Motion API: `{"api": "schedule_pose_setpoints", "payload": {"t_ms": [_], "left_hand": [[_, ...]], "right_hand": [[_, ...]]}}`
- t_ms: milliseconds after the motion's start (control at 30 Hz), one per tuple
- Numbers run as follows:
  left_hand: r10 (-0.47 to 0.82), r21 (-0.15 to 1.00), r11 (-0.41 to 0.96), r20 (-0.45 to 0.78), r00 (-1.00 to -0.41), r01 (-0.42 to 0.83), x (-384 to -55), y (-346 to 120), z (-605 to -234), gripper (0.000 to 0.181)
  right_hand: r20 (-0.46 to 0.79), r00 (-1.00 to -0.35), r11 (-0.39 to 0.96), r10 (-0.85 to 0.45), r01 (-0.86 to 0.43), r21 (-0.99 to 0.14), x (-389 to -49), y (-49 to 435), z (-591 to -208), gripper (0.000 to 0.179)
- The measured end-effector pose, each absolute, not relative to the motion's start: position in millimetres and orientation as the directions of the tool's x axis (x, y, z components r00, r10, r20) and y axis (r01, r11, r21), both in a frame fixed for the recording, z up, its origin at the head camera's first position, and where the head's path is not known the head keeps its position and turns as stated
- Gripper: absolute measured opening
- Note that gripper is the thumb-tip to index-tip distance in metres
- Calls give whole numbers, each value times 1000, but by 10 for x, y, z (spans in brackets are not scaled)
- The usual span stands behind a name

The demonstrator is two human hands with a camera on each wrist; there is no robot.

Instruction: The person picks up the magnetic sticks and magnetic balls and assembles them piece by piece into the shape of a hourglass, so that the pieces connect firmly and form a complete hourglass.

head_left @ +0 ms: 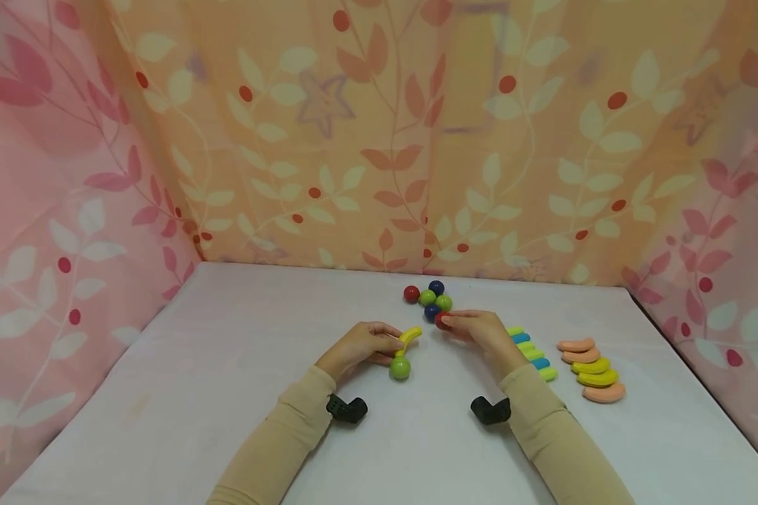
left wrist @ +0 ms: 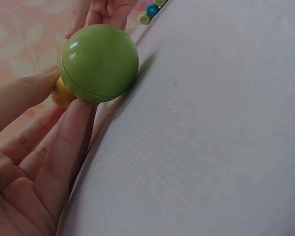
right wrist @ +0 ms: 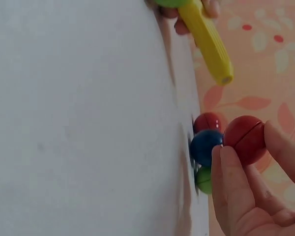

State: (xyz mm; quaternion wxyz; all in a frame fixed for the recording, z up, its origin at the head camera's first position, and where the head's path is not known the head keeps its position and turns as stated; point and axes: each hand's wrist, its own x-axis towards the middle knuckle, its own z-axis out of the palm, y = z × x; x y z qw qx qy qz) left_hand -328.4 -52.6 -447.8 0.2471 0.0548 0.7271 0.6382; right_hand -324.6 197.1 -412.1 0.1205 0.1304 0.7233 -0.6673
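Presently, two pinches.
Head: left hand (head_left: 365,343) pinches a curved yellow stick (head_left: 409,337) ending in a glossy green ball (head_left: 401,369); right hand (head_left: 480,332), a glossy red ball (head_left: 439,321). Left wrist: slackening could drop the pair. Right wrist: bumping could roll the shiny blue ball (right wrist: 205,148) alongside.

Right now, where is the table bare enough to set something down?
Bare: table left of the left sleeve, and between it and the right sleeve. Crowded: balls by the right hand, sticks and curved pieces farther right.
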Motion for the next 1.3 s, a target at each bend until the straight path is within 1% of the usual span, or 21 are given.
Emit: {"api": "schedule_pose_setpoints", "payload": {"t_ms": [67,267,400,633,733,1133,1200,1300], "left_hand": [[394,956,176,-285,-874,-233,-3292,-530,-4478,32],[398,956,179,-287,-872,-233,-3294,-536,-4489,32],[401,958,177,-279,-872,-226,-3299,-533,-4500,33],[405,959,172,-276,-872,-224,-3302,-530,-4505,32],[406,957,181,-281,-870,-225,-3306,-538,-4506,31],[382,949,217,-299,-875,-229,-3299,-534,-4434,32],[381,948,223,-300,-875,-228,-3289,-534,-4434,31],[386,950,219,-293,-875,-222,-3277,-538,-4436,30]], "right_hand": [[-352,-936,74,-5,351,-934,-3206,1942,-4101,48],[-358,-930,-22,-80,361,-932,-3135,1871,-4119,47],[-351,-929,-60,-115,359,-931,-3116,1852,-4128,47],[-379,-919,-119,-110,391,-913,-3122,1832,-4154,45],[-378,-918,-121,-123,392,-912,-3126,1827,-4162,46],[-394,-901,-17,-184,403,-915,-3113,1767,-4165,45],[-397,-901,-7,-173,404,-915,-3115,1757,-4166,43],[-379,-913,89,-149,369,-925,-3100,1771,-4156,43]]}}
